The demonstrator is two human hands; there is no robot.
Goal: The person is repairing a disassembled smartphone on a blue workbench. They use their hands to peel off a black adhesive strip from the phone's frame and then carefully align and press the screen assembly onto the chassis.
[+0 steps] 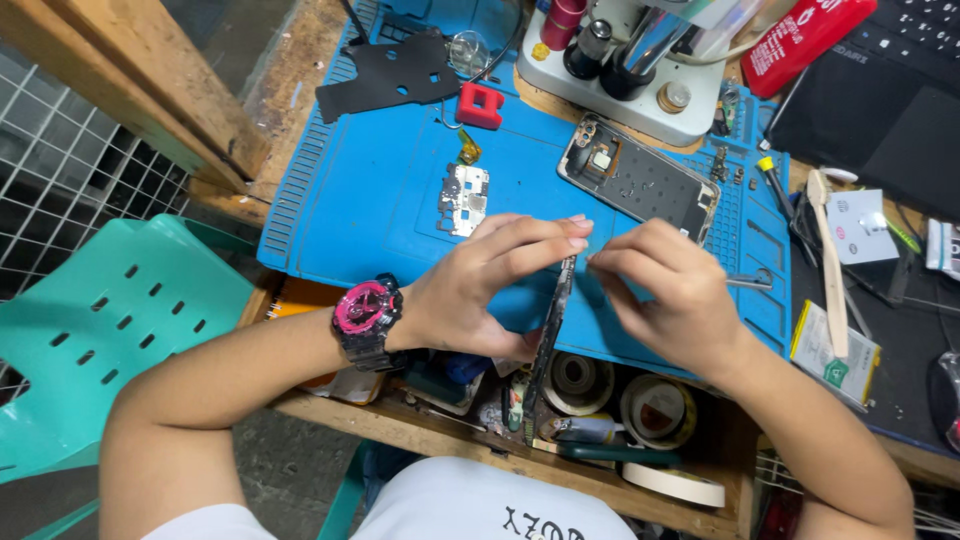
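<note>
Left hand: the left hand point(490, 285) grasps a thin dark phone panel point(548, 340), seen edge-on. The thumb is below and the fingers lie along the top part of the edge. On the wrist sits a pink and black watch point(366, 315).

Right hand: the right hand point(665, 295) is clenched at the upper end of the same panel. The fingertips pinch close to the edge, but I cannot tell what small piece is between them.

Phone panel: it stands almost upright between both hands, above the front edge of the blue work mat point(390, 200), and its lower end points to the open drawer point(520, 440).

On the mat: an opened phone frame point(640, 180) lies behind the hands, turned at an angle. A small metal circuit part point(463, 198) lies to the left of it, well apart. A red square block point(480, 105) and a black flat cover point(385, 75) are at the far side.

Behind the mat: the base of a microscope point(625, 85) stands on the table.

Right side: a pale plastic opening tool point(830, 260) lies across a flat battery point(835, 355), and a laptop point(890, 100) is in the corner.

Drawer: rolls of tape point(655, 410) lie inside it, below the hands.

Left side: a green plastic chair point(110, 330) stands beside the wooden table point(290, 90).
</note>
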